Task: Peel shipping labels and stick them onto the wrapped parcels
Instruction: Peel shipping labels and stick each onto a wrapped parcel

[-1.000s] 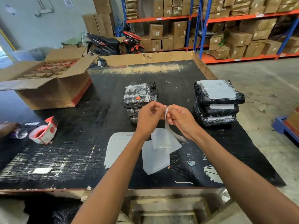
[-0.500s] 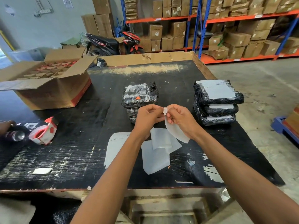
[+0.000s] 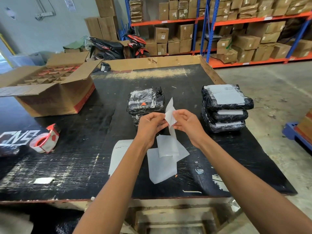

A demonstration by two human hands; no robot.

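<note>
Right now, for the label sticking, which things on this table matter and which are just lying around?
For the job: the label pinched between left hand and right hand; loose sheets; unlabelled parcels; labelled stack.

Lying about: tape dispenser; open carton; paper scrap.

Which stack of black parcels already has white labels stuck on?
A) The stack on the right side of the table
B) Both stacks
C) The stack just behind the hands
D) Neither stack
A: the right-hand stack shows a white label on each parcel, while the middle stack behind the hands shows only shiny wrap and tape.
</note>
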